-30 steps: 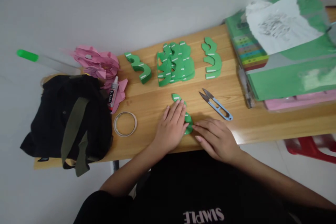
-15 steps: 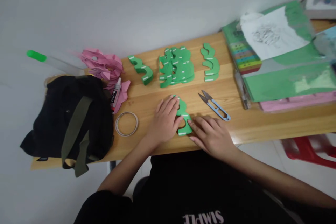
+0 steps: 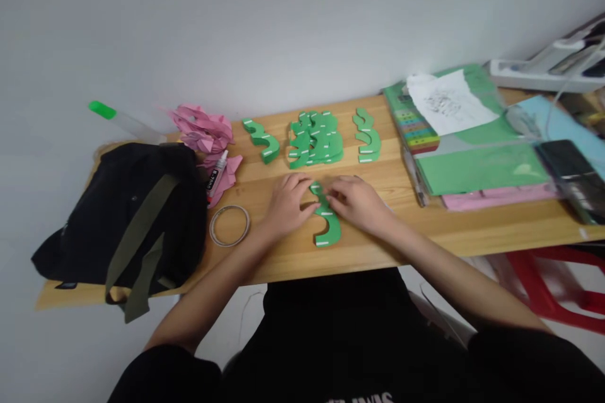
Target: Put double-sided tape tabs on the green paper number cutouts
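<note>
Now that the left hand (image 3: pixel 289 203) no longer lies flat across the green wavy piece (image 3: pixel 333 227), its lower curve shows uncovered on the table (image 3: pixel 283 264), with a white strip (image 3: pixel 325 243) at the end nearest the person. Both hands have shifted to the piece's upper part, the right hand (image 3: pixel 359 201) having moved up from the lower curve. They stand apart, one at each side of the piece, fingers bent at its edges; whether either pinches it, I cannot tell. This suggests the handling now centres on the far end. Beyond the hands, the cluster of green pieces (image 3: pixel 326 145) appears undisturbed.
</note>
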Demonstrator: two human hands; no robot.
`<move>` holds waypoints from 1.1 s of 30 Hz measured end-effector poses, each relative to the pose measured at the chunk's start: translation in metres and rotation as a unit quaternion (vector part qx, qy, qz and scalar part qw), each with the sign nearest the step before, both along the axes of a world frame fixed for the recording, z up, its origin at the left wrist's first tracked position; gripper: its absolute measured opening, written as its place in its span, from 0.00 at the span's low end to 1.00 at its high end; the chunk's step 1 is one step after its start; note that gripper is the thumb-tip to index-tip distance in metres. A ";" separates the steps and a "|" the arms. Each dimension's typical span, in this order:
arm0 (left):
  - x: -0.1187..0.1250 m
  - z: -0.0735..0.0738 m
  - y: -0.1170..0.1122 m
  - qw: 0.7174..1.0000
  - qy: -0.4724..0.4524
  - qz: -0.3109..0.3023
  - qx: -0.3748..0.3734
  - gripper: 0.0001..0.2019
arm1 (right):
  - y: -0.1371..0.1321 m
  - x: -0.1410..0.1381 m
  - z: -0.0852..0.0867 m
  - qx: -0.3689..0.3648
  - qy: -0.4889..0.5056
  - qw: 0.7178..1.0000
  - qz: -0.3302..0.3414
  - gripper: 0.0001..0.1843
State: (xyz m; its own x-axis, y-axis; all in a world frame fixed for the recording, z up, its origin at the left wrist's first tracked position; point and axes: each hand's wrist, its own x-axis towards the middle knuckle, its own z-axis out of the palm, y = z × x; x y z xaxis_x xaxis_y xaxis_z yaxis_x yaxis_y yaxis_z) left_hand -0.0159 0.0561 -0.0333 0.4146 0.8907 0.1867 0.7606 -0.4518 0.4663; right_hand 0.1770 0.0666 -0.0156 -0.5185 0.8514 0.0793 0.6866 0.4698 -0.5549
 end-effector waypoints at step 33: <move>-0.019 -0.002 0.000 0.999 -0.043 0.028 -0.007 0.17 | 0.115 0.058 0.012 -0.045 -0.167 0.932 -0.318 0.05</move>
